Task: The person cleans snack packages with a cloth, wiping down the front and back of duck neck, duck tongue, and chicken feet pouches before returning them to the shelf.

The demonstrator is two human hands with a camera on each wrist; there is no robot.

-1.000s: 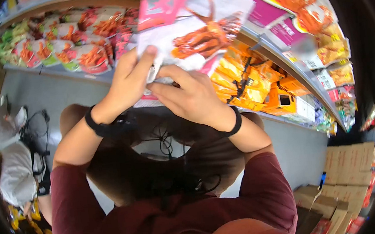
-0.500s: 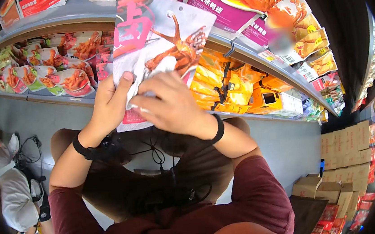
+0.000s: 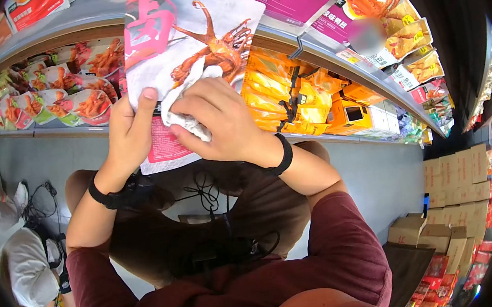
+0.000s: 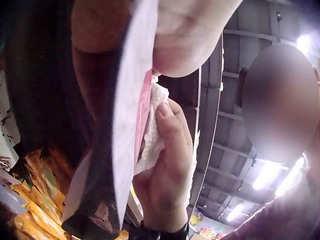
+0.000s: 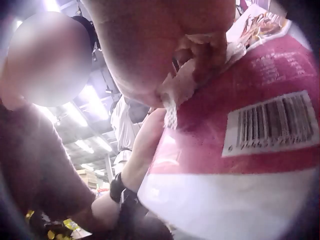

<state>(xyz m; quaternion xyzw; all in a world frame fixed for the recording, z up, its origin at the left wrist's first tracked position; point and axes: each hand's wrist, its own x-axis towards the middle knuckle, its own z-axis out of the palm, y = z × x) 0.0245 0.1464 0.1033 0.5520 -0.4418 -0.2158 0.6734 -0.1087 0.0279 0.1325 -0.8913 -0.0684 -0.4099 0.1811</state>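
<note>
Head view: left hand [image 3: 127, 132] clamped on the left edge of the packet [image 3: 196, 4], thumb on the printed front. Packet is held up between lap [image 3: 263, 205] and shelves [image 3: 79, 18]. Right hand [image 3: 219, 120], fingers curled round white wipe [image 3: 191, 76], presses it there.
Left wrist view: packet near edge-on, right thumb pinching wipe.
Right wrist view: barcode [image 5: 275, 125] beside wipe.

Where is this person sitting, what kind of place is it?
Probably a shop: grey shelves hold shiny orange plastic packets and purple food bags, with brown cardboard boxes stacked nearby.
</note>
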